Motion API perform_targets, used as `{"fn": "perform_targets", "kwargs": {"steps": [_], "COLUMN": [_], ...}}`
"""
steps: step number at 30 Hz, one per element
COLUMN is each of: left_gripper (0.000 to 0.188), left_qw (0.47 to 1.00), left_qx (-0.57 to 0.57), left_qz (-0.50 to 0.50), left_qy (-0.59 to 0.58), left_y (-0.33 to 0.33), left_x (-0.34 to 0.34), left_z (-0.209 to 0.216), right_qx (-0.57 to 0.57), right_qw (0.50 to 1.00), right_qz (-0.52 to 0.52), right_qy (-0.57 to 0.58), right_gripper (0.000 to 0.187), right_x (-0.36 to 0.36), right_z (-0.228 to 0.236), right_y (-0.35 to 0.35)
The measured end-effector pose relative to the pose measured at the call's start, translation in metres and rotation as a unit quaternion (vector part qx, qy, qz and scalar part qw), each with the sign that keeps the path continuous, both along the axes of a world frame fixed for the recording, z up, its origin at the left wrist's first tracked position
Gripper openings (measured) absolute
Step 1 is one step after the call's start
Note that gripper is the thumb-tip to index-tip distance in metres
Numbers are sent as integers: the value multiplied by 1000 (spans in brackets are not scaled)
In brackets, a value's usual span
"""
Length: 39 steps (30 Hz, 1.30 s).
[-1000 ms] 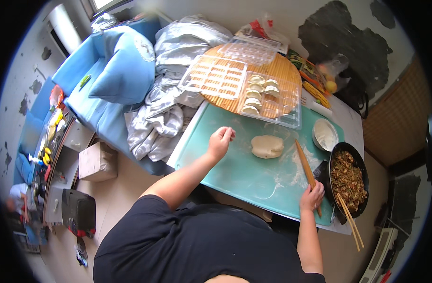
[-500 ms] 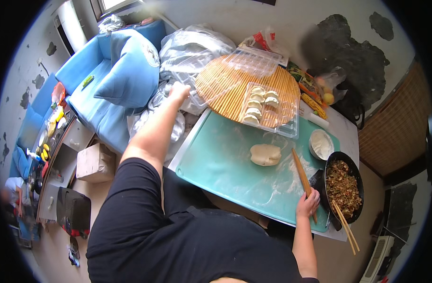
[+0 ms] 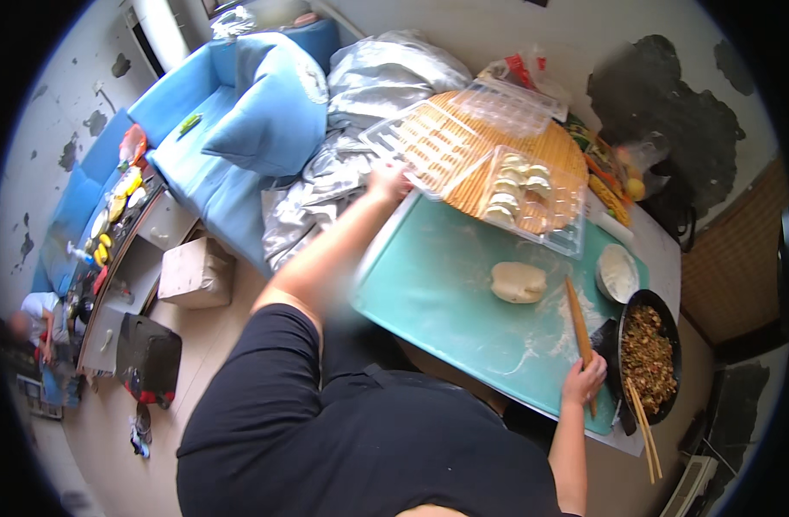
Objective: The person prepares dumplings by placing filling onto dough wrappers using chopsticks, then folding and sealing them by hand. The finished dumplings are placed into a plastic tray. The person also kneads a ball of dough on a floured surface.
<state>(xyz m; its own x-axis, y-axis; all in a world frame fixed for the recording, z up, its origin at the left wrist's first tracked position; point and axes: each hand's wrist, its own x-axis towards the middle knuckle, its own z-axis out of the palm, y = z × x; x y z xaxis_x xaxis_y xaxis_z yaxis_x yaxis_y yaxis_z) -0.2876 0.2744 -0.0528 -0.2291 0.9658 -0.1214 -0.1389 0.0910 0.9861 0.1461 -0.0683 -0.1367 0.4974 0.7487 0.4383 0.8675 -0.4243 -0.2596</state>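
My right hand [image 3: 584, 379] is closed round the lower end of a wooden rolling pin [image 3: 576, 314], which rests on the green board [image 3: 429, 293]. At the board's far left corner, my left hand [image 3: 389, 179] grips the near edge of a clear plastic dumpling tray [image 3: 425, 148]. That compartmented tray lies over the left side of a round slatted mat [image 3: 549, 142] and holds no dumplings. Beside it on the mat, a second clear tray [image 3: 563, 226] carries several folded dumplings [image 3: 508, 194]. A pale lump of dough [image 3: 518, 283] sits mid-board, left of the rolling pin.
A bowl of flour [image 3: 617, 273] stands at the board's right. Next to it is a black pan of chopped filling [image 3: 649, 353] with chopsticks [image 3: 644, 431] across its rim. Behind lie plastic bags; a blue sofa [image 3: 196, 164], cardboard box [image 3: 196, 274] and another person [image 3: 41, 319] are leftward.
My left hand has moved rightward toward the board, bringing the empty tray onto the mat's left side. The right hand stays on the rolling pin. The whole view has shifted slightly.
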Motion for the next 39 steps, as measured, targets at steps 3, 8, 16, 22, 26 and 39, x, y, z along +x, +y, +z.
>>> {"fn": "perform_targets", "kwargs": {"steps": [3,8,16,22,26,39], "left_gripper": [23,29,57,61,42,17], "left_qw": [991,998,756,729,791,859], "left_qx": [-27,-57,308,278,165,246], "left_qz": [-3,-26,-339,-312,-318,-249], "left_qy": [-133,-31,468,542,496,373], "left_y": [-43,-71,-170,-165,-151,-200], "left_x": [52,64,200,212,206,198], "left_z": [23,19,-39,-40,-22,-37], "right_qx": [-13,15,42,97,122,28], "right_qw": [1000,999,998,982,970,905], "right_qz": [-20,0,2,100,210,347], "right_qy": [-6,-29,-53,-130,-28,246], "right_gripper": [34,35,34,33,35,30], "right_x": [-1,15,3,-5,-46,-134], "right_z": [0,-19,-4,6,19,42], "right_y": [-8,-1,-4,-7,15,66]}}
